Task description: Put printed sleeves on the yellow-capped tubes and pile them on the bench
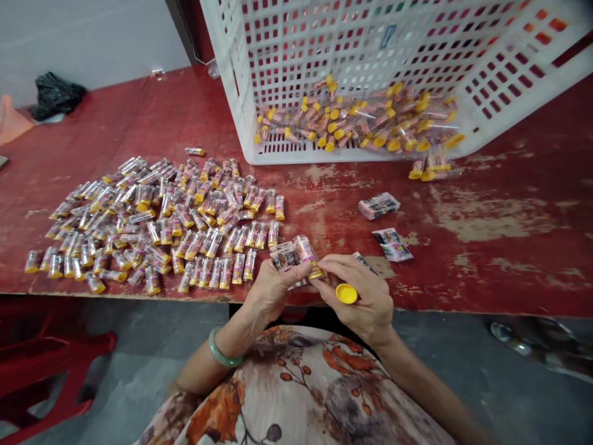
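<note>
My left hand (267, 292) is closed around a small clear tube (304, 250) with a pink printed paper in it and a yellow end. Beneath the tube, the same hand holds printed paper slips (283, 256). My right hand (365, 300) has its fingertips at the yellow end of that tube. A round yellow cap (346, 293) sticks out between its fingers; whether a tube is attached behind it is hidden. Left of my hands lies a large spread of yellow-ended tubes (171, 222), some in neat rows near the front edge.
A white plastic basket (231, 80) stands at the back, with yellow-capped tubes (352, 123) inside. A few tubes (433, 167) lie before it. Stacked slips (378, 206) and loose slips (393, 244) rest on the red table (486, 266). A red stool (60, 352) is below left.
</note>
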Motion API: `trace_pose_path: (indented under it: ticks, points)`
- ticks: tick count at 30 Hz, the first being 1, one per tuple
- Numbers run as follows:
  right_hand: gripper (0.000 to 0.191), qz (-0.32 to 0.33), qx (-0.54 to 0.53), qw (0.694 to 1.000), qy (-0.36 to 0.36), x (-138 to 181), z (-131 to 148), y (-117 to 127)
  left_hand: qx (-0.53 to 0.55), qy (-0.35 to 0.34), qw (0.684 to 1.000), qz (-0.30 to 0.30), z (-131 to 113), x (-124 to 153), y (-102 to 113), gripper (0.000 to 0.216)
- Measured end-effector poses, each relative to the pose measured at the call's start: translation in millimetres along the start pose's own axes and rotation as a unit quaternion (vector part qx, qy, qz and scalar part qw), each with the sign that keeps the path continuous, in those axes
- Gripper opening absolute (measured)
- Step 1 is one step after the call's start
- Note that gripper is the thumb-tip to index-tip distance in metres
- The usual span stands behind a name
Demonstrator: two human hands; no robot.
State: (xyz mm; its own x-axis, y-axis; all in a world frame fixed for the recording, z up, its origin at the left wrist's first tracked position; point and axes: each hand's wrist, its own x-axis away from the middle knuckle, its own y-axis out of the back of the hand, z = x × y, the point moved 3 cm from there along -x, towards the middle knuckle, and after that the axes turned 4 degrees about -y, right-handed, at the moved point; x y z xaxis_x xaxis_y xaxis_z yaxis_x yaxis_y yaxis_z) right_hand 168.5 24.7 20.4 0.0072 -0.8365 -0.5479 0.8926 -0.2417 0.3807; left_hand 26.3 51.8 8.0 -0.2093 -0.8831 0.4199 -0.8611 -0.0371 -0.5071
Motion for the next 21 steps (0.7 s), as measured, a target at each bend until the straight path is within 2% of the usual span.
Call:
trace_pose_path:
  ticks: [4, 8, 14, 16, 18, 21]
  points:
    - [0.032, -0.032, 0.04, 0.998, 0.027, 2, 3, -1, 0.017, 0.029, 0.999, -0.026, 10, 6, -2, 0.036]
    - [0.036, -0.059, 0.054, 0.996, 0.048, 11, 1, -6, 0.015, 0.023, 0.999, -0.037, 11, 6, 2, 0.039]
    - [0.033, -0.045, 0.038, 0.997, 0.057, 13, -6, -24, -0.01, 0.002, 0.999, -0.044, 12, 7, 13, 0.036]
    - [0.032, -0.021, 0.022, 0.998, 0.058, 9, -8, -28, -0.05, -0.007, 0.998, -0.038, 5, 1, 20, 0.034]
    - [0.031, 0.008, 0.018, 1.0, 0.018, 4, -13, -27, -0.124, -0.032, 0.991, -0.037, -10, -12, 29, 0.035]
    - [0.028, 0.024, 0.026, 0.997, -0.075, 0, -20, -18, -0.29, -0.112, 0.949, -0.05, -45, -43, 42, 0.033]
